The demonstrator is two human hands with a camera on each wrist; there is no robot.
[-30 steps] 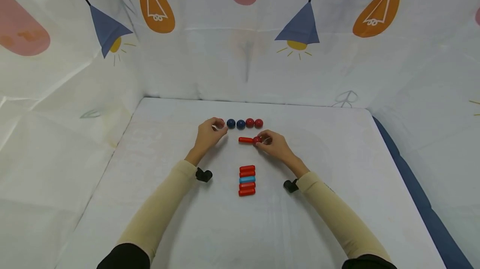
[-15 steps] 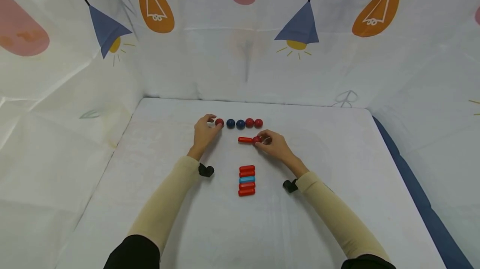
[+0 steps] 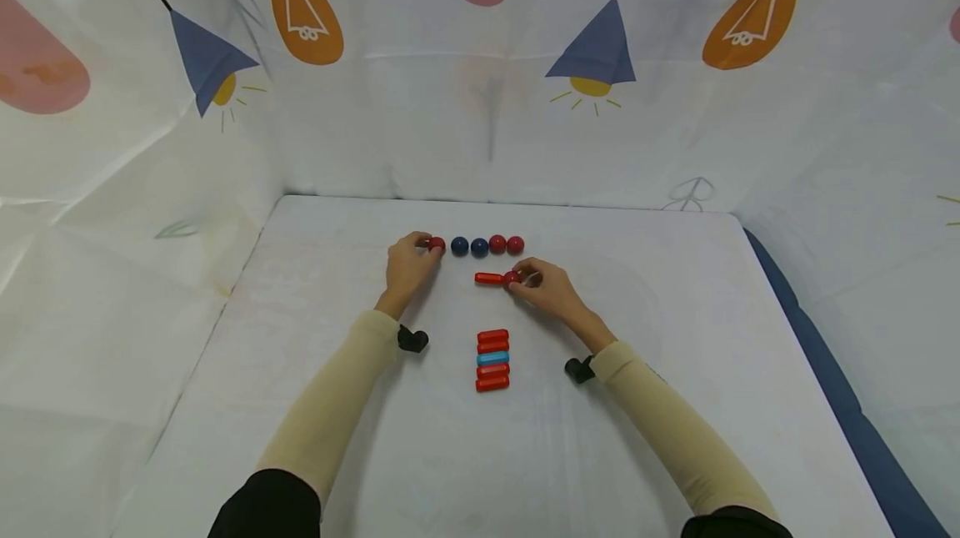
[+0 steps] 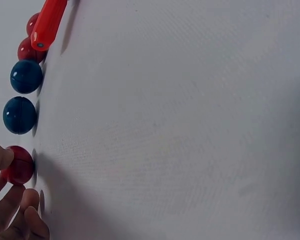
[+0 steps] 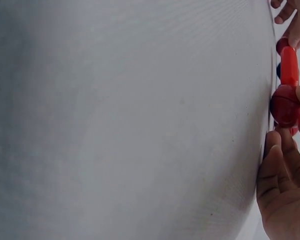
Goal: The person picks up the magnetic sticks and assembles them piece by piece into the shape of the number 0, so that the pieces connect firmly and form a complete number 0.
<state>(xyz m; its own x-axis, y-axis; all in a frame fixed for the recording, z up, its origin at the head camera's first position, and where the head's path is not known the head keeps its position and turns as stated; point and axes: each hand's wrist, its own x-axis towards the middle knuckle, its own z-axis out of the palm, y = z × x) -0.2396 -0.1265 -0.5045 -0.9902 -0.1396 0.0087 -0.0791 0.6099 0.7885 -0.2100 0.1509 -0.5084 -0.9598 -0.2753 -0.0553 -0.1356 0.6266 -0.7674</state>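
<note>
1. l hand (image 3: pixel 405 271): pinching, thumb + fingertips on the end red ball (image 3: pixel 437 244), leftmost of the far row. l wrist cam confirms fingers on both sides of it. can't tell if it's off the surface.
2. r hand (image 3: pixel 551 292): also gripping, thumb + fingers round the held red ball (image 3: pixel 512 278), which sits at the r end of a lone red rod (image 3: pixel 489 279). ball + rod touch, in line; rod points l, approx parallel to the row. can't tell if they're actually joined.
3. far row, l to r after the end red ball: l blue ball (image 3: pixel 459 246), r blue ball (image 3: pixel 479 248), then two red balls, inner one (image 3: pixel 497 243) and outer one (image 3: pixel 515 245). small gap betw end red ball and l blue ball; rest close tog.
4. lone rod + held ball lie just this side of the row, under its r half.
5. nearer the person, betw the forearms: rod group (image 3: pixel 492 360), 5 pcs side by side, each lying l-r. order far to near: red, red, lt blue, red, red.
6. all on white table (image 3: pixel 637 271). beige sleeves (image 3: pixel 322 404) on both arms, blk wrist device (image 3: pixel 412 340) at each wrist.
7. bkgd: white sheet (image 3: pixel 420 121) w/ lamp + bulb prints; dk blue fabric (image 3: pixel 817 346) along r table edge.
</note>
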